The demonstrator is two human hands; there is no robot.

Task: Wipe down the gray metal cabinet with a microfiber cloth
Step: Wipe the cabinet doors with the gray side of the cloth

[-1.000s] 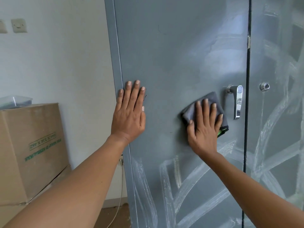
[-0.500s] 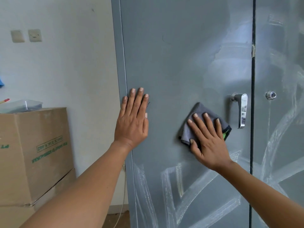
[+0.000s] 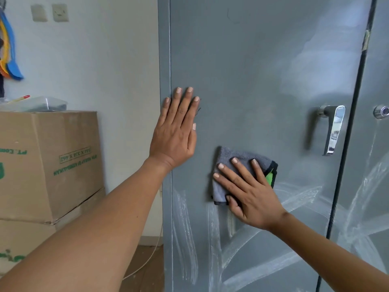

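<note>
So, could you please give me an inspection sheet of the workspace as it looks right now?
Surface: gray cabinet door looks clean in its upper part, white smears lower down.
Job's things: gray microfiber cloth folded, flat on the door, left of the chrome handle.
Clutter: cardboard boxes stacked left, clear container on top.
Hands: left hand flat on the door edge; right hand presses the cloth.
Cables: thin white cord along the floor.
Surroundings: white wall, two wall plates.
</note>
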